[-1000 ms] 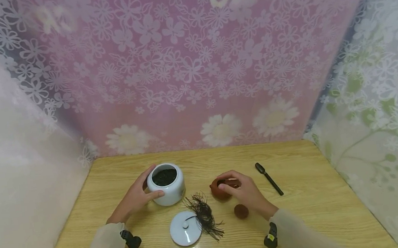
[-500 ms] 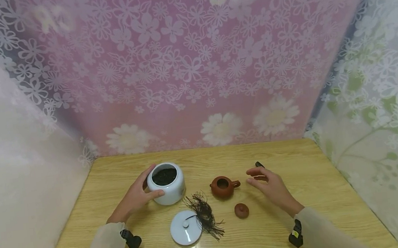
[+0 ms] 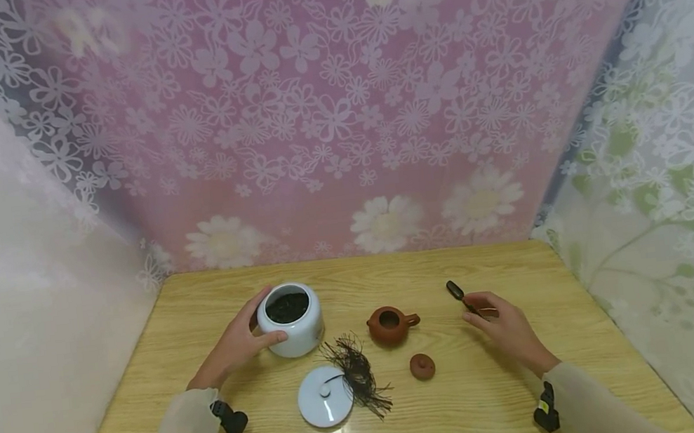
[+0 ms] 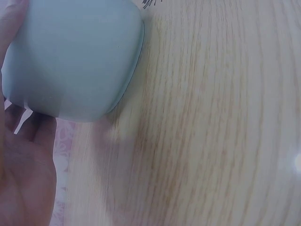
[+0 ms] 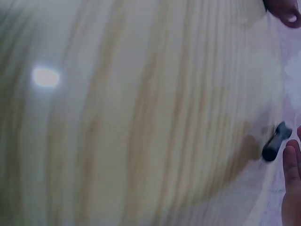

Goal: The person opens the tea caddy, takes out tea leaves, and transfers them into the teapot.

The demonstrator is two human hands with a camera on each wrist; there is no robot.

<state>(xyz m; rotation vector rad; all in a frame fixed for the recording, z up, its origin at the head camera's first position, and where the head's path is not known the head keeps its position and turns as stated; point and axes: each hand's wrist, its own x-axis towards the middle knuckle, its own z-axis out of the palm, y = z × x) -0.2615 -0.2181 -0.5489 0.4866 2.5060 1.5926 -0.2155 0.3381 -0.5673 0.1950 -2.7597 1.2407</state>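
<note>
My left hand (image 3: pixel 236 344) holds the side of a white jar (image 3: pixel 296 338) with dark leaves inside, thumb at the front. The left wrist view shows the jar (image 4: pixel 80 56) above the palm (image 4: pixel 26 174). At the right, my other hand (image 3: pixel 512 333) is around a black scoop (image 3: pixel 455 290) lying on the table, thumb and fingers on either side of its handle. In the right wrist view the fingers (image 5: pixel 291 165) look fairly straight beside the scoop (image 5: pixel 274 145); no firm grip shows.
A reddish-brown teapot (image 3: pixel 388 336) stands mid-table, its small lid (image 3: pixel 423 367) in front. Nearer the left are a white lid (image 3: pixel 320 411) and a tangle of dark strands (image 3: pixel 359 376) touching it. Patterned cloth walls surround the table (image 3: pixel 457 416).
My right hand has let go of the teapot and moved right to the scoop. The left hand stays at the jar.
</note>
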